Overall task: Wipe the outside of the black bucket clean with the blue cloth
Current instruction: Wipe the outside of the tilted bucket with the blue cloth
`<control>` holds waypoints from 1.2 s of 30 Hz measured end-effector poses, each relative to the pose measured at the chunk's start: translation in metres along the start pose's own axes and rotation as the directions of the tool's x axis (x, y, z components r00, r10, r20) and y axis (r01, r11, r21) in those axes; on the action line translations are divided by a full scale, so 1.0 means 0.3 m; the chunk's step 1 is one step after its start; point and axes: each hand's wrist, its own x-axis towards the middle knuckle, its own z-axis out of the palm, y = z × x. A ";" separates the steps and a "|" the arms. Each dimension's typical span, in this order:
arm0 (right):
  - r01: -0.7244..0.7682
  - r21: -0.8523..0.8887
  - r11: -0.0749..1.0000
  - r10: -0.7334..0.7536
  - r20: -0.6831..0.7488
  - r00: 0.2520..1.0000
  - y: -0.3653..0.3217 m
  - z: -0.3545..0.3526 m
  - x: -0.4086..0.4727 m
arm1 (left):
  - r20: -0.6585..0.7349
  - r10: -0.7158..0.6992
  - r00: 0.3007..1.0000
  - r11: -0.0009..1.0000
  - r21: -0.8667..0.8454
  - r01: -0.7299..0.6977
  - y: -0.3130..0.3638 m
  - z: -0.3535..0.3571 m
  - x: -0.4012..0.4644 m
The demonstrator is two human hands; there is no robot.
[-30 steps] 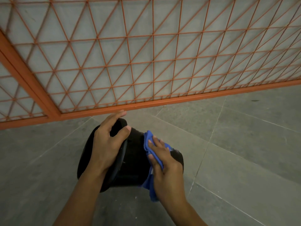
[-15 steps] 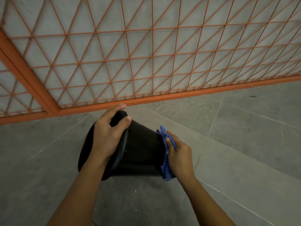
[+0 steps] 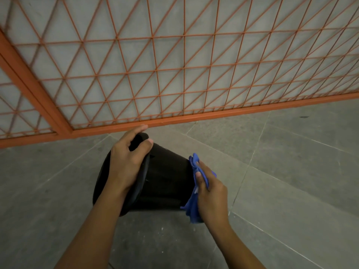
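Observation:
The black bucket [image 3: 167, 179] lies on its side on the grey floor, its mouth to the left and its base to the right. My left hand [image 3: 128, 162] grips the upper rim, thumb on the outer wall and fingers curled over the edge. My right hand [image 3: 210, 193] holds the bunched blue cloth [image 3: 192, 208] flat against the bucket's base end. The cloth covers most of the base and hangs below my palm. The bucket's inside is hidden from view.
An orange metal lattice fence [image 3: 174, 74] with a thick bottom rail [image 3: 213, 115] runs just behind the bucket. An orange post [image 3: 33, 88] slants down at the left. Grey floor tiles [image 3: 291, 162] spread to the right and front.
My right hand slid the cloth from the bucket's upper side wall rightward onto its base end. The left hand kept its grip on the rim.

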 end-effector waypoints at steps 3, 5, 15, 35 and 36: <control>0.120 0.094 0.988 -0.127 0.077 0.989 -0.074 0.020 -0.029 | 0.028 0.040 0.999 0.999 0.017 -0.040 0.005 0.008 -0.001; 0.193 0.059 0.979 -0.198 0.094 0.976 -0.086 0.018 0.021 | 0.023 0.032 0.999 0.999 0.017 -0.032 0.004 0.012 0.002; 0.182 0.180 0.967 -0.201 0.097 0.975 -0.096 0.050 -0.132 | -0.012 -0.007 1.000 1.000 0.012 0.007 0.013 0.018 0.007; 0.154 0.090 0.984 -0.157 0.020 0.987 -0.098 0.021 0.022 | -0.009 0.040 0.999 0.999 0.018 -0.040 0.023 0.033 -0.008; 0.115 0.096 0.989 -0.115 0.003 0.993 -0.085 0.016 0.004 | 0.000 0.045 0.999 0.999 0.020 -0.045 0.026 0.039 -0.011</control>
